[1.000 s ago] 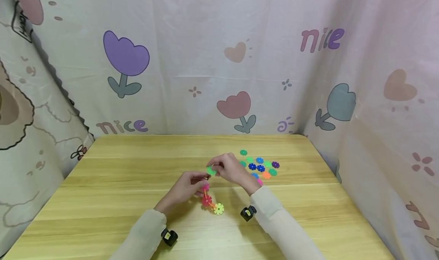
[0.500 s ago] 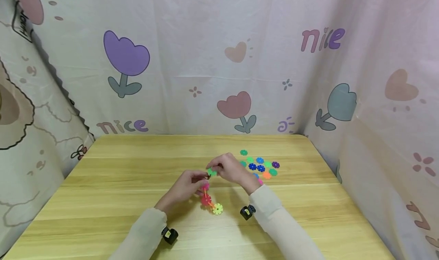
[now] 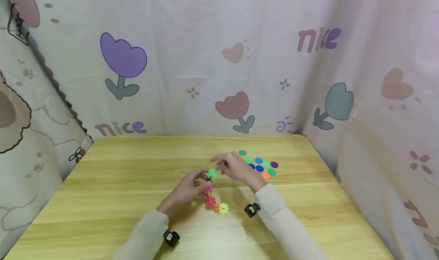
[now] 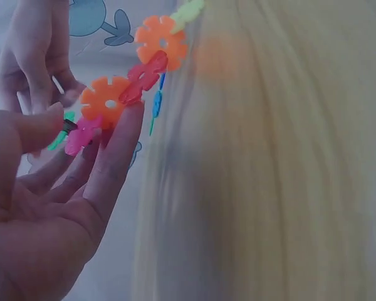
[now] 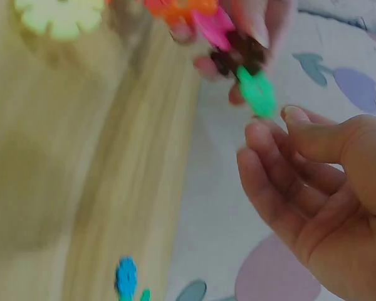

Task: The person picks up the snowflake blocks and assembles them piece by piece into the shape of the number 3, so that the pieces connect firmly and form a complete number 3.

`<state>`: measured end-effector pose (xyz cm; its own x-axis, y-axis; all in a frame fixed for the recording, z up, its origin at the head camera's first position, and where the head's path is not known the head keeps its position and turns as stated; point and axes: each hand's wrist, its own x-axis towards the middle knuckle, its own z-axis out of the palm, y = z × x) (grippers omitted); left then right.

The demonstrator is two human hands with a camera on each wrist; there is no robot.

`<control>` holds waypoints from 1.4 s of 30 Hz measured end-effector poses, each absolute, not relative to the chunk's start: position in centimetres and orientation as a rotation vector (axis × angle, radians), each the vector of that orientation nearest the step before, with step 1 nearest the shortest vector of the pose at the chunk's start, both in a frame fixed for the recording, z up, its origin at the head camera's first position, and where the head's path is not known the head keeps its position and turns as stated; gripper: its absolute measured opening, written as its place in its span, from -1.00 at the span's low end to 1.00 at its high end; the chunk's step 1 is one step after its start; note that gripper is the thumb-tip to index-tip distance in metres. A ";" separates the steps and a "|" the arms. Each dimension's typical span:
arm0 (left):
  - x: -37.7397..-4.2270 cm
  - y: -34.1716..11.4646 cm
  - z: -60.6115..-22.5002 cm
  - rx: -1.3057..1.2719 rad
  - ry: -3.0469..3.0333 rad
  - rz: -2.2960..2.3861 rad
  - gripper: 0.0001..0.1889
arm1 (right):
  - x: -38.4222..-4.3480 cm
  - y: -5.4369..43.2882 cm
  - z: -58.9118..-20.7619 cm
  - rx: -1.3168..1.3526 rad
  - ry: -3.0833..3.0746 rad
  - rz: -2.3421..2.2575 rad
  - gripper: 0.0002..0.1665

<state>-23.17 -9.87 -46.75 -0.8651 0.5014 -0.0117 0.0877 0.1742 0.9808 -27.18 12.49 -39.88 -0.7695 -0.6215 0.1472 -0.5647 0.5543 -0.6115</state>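
Observation:
My left hand (image 3: 188, 189) pinches a chain of interlocked plastic snowflake discs near its upper end. The bright green disc (image 3: 212, 173) forms that end, joined to a dark brown disc (image 5: 238, 58). Below come a pink disc (image 4: 83, 135), an orange disc (image 4: 95, 97), a red disc (image 4: 144, 76), another orange disc (image 4: 148, 41) and a yellow disc (image 3: 223, 208). My right hand (image 3: 236, 168) is beside the green disc, fingers loosely bent, holding nothing. In the right wrist view its fingertips are very close to that disc's edge; contact is hard to tell.
Loose snowflake discs lie on the wooden table (image 3: 137, 168) behind and right of my right hand, among them a purple disc (image 3: 274, 164), an orange disc (image 3: 265, 174) and a teal disc (image 3: 242, 152). A printed curtain (image 3: 178, 62) hangs behind the table.
My right hand has let go of the green disc and shifted slightly right. The green disc stays on the chain, whose lower end has swung a little to the right.

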 end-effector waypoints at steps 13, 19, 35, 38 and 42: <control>-22.7 -11.5 -46.7 0.446 2.163 1.772 -0.45 | -28.6 19.4 -40.1 -0.881 2.809 -0.708 -0.85; -22.6 -12.1 -46.8 0.451 2.166 1.791 -0.48 | -28.4 21.5 -41.0 -0.719 2.791 -0.505 -0.85; -22.5 -12.5 -47.0 0.470 2.197 1.797 -0.46 | -28.5 23.3 -43.1 -0.585 2.737 -0.540 -0.72; -22.5 -12.6 -46.9 0.474 2.198 1.801 -0.46 | -28.6 23.4 -43.2 -0.604 2.737 -0.563 -0.73; -22.6 -12.6 -46.9 0.483 2.195 1.804 -0.47 | -28.7 23.5 -43.1 -0.669 2.743 -0.566 -0.80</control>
<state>-22.55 -12.59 -46.94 -0.9112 0.4119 0.0103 0.0899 0.1743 0.9806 -28.68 23.48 -43.06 -0.8599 -0.4857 -0.1569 -0.3839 0.8180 -0.4284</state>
